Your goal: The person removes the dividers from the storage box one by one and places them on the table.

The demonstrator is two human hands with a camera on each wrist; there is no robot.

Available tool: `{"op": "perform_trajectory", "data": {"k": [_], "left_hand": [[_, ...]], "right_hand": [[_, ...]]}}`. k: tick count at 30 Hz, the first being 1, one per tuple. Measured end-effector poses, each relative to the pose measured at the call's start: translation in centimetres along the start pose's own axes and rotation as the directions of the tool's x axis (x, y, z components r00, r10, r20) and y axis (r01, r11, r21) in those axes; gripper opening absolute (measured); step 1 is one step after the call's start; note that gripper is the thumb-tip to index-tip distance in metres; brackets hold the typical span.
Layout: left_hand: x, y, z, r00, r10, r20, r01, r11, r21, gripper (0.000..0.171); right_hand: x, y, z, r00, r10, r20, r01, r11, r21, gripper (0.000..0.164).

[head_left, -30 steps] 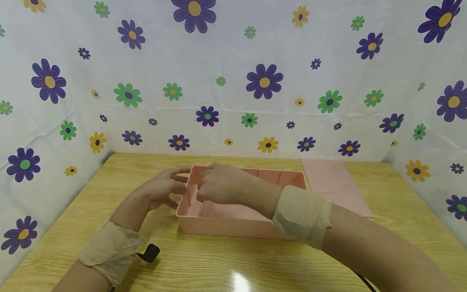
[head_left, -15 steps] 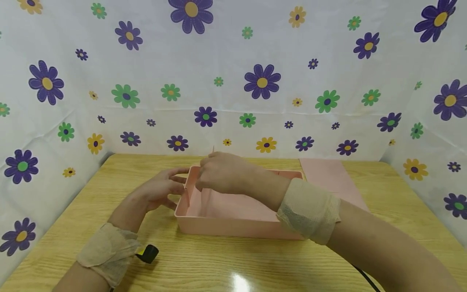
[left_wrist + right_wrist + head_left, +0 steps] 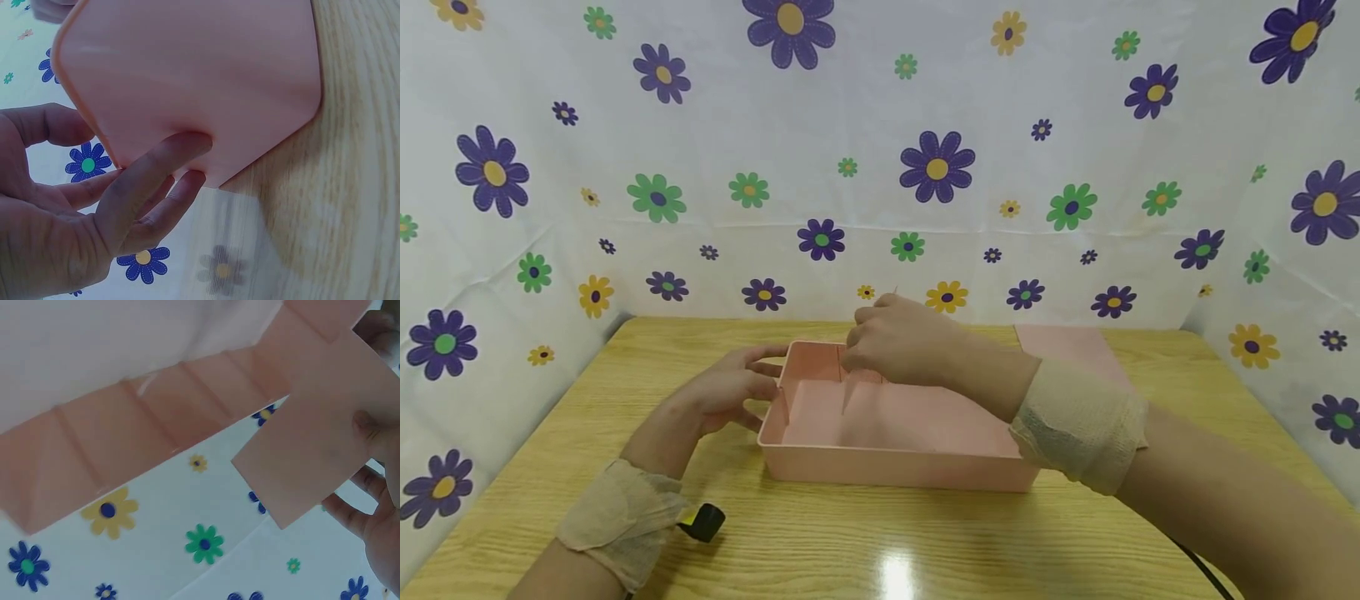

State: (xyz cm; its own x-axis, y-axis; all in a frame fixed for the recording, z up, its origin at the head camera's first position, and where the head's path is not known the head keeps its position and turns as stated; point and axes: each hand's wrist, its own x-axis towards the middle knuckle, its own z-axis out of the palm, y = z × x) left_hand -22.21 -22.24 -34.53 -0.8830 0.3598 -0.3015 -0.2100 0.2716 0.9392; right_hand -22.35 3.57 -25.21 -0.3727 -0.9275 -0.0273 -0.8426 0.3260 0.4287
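Observation:
A long pink plastic tray (image 3: 902,471) with upright ridges along its inner wall lies on the wooden table. My right hand (image 3: 902,337) is above its back rim. Thumb and fingers pinch a flat pink divider panel (image 3: 300,447), seen broadside in the right wrist view; in the head view much of it hides behind the hand. My left hand (image 3: 726,392) rests against the tray's left end. Its fingers are spread, and in the left wrist view the fingertips (image 3: 199,145) press on the outside of the end wall.
A flat pink sheet (image 3: 1067,346) lies at the back right of the table, partly behind my right forearm. A small black object with a yellow patch (image 3: 703,522) is beside my left wrist. A flower-printed curtain (image 3: 850,125) encloses the table's back and sides.
My right hand has risen and moved right, bringing the divider panel upward with it. More of the tray's left inside now shows. My left hand has stayed at the tray's end.

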Motion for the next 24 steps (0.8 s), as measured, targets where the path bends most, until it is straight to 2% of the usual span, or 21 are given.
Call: {"op": "perform_trajectory", "data": {"k": [5,11,20,24], "left_hand": [[0.0,0.1,0.1,1.0,0.003,0.008,-0.003,1.0,-0.004,0.068],[-0.1,0.2,0.1,1.0,0.007,0.013,-0.007,1.0,0.006,0.068],[-0.1,0.0,0.0,1.0,0.014,0.022,-0.014,1.0,-0.002,0.07],[0.0,-0.1,0.0,0.999,0.019,0.028,-0.019,1.0,-0.002,0.07]], "right_hand": [[-2.7,1.6,1.3,0.999,0.052,-0.009,-0.052,0.999,-0.007,0.026],[-6.2,2.6,2.6,0.997,0.083,0.005,-0.083,0.992,0.09,0.026],[-11.1,3.8,3.0,0.981,0.192,-0.011,-0.187,0.968,0.168,0.017],[-13.6,4.1,3.3,0.973,0.233,-0.005,-0.226,0.95,0.213,0.025]]}}
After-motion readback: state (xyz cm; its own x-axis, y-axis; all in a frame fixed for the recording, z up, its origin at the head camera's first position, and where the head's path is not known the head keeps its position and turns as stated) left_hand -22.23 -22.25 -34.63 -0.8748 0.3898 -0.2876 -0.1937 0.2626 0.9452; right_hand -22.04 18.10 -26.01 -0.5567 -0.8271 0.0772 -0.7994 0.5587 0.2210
